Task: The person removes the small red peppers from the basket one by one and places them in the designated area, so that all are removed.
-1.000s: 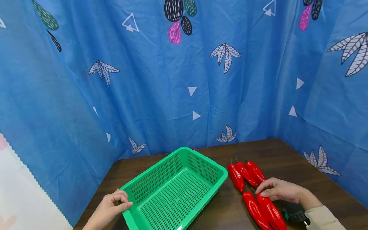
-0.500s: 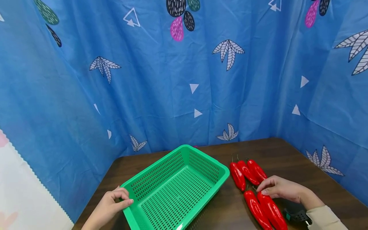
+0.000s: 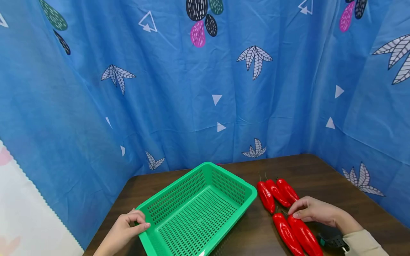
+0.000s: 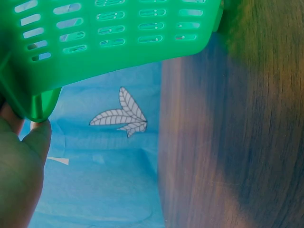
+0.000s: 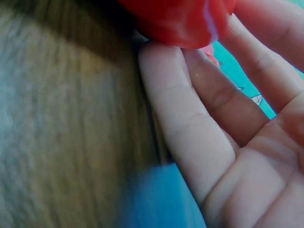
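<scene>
In the head view my left hand (image 3: 123,229) pinches the near-left rim of a green slotted plastic basket (image 3: 200,213) between thumb and fingers. The left wrist view shows the thumb of that hand (image 4: 23,166) at a lower corner of the basket (image 4: 142,50). At the right, my right hand (image 3: 318,214) pinches the stem end of a shiny red chili pepper (image 3: 305,235), which lies on the table. Up close in the right wrist view, fingers (image 5: 178,104) touch a red pepper (image 5: 183,21); the thumb is out of sight there.
Beside the gripped pepper lies another red chili pepper (image 3: 286,234), with several more such as a chili pepper (image 3: 266,197) behind. They lie right of the basket on a dark wooden table (image 3: 307,170). A dark strap-like object (image 3: 331,241) sits by the right wrist. Blue patterned curtain (image 3: 179,106) surrounds the table.
</scene>
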### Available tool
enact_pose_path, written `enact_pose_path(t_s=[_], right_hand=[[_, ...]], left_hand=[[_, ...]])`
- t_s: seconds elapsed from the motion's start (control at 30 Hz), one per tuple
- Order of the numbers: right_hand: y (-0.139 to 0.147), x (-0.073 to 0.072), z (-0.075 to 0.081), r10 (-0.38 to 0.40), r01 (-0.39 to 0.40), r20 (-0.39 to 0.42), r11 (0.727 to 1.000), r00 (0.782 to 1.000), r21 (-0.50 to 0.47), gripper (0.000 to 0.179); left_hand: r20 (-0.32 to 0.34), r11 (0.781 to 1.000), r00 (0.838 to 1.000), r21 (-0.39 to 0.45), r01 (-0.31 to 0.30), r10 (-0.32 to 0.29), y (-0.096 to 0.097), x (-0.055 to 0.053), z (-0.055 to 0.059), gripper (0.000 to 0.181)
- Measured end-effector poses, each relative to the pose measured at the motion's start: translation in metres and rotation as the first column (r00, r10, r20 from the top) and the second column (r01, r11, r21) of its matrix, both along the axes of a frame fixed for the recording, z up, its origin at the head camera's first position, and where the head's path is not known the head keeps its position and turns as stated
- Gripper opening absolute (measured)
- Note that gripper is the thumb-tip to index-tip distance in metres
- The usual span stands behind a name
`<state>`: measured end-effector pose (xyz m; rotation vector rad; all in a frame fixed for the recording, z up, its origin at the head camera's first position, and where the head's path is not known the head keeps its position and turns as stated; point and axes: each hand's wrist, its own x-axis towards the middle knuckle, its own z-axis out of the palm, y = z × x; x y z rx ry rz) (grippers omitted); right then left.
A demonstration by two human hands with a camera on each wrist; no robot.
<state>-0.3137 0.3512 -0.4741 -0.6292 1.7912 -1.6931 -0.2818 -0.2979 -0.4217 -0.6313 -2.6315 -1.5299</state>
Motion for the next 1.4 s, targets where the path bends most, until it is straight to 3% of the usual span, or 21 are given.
enact_pose_path(t_s=[0.13,0.33,0.77,0.9,1.03,1.13,1.3,1.37,1.4], right_hand=[[0.003,0.002,-0.001,0.004,-0.004,0.007,1.0,1.0,-0.006,0.027],[0.003,0.002,-0.003,0.006,-0.006,0.002,1.0,1.0,-0.023,0.027],[0.0,0.005,0.003,-0.02,0.02,-0.007,0.999,1.0,0.033,0.029],[-0.002,0.006,0.005,-0.021,0.021,-0.013,0.999,1.0,0.046,0.031],[-0.003,0.005,0.007,-0.01,0.011,-0.034,0.999,0.999,0.048,0.032],[-0.003,0.004,0.011,-0.027,0.036,-0.091,0.994,0.996,0.105,0.033],[-0.011,0.004,0.028,-0.116,0.185,-0.246,0.942,0.962,0.28,0.035],[-0.019,0.001,0.037,-0.161,0.27,-0.334,0.911,0.929,0.311,0.035],[-0.023,-0.002,0.042,-0.188,0.325,-0.395,0.891,0.899,0.317,0.036]], left_hand=[[-0.022,0.999,0.999,0.013,0.031,-0.031,0.002,-0.001,-0.002,0.016],[-0.075,1.0,0.997,-0.009,0.021,-0.022,0.001,-0.001,0.0,0.016],[0.009,0.999,0.999,-0.009,-0.035,0.035,0.001,0.005,-0.001,0.016],[0.022,1.0,0.999,0.009,-0.027,0.027,0.001,0.006,0.0,0.015],[0.018,1.0,1.0,0.011,-0.025,0.025,0.001,0.005,0.002,0.015],[0.023,0.999,0.999,0.0,-0.037,0.037,0.002,0.006,0.001,0.015],[0.003,0.999,0.999,-0.039,-0.033,0.033,0.005,0.007,0.001,0.016],[-0.031,0.997,0.999,-0.071,-0.036,0.034,0.008,0.006,0.004,0.016],[-0.055,0.995,0.998,-0.093,-0.045,0.04,0.01,0.005,0.007,0.015]])
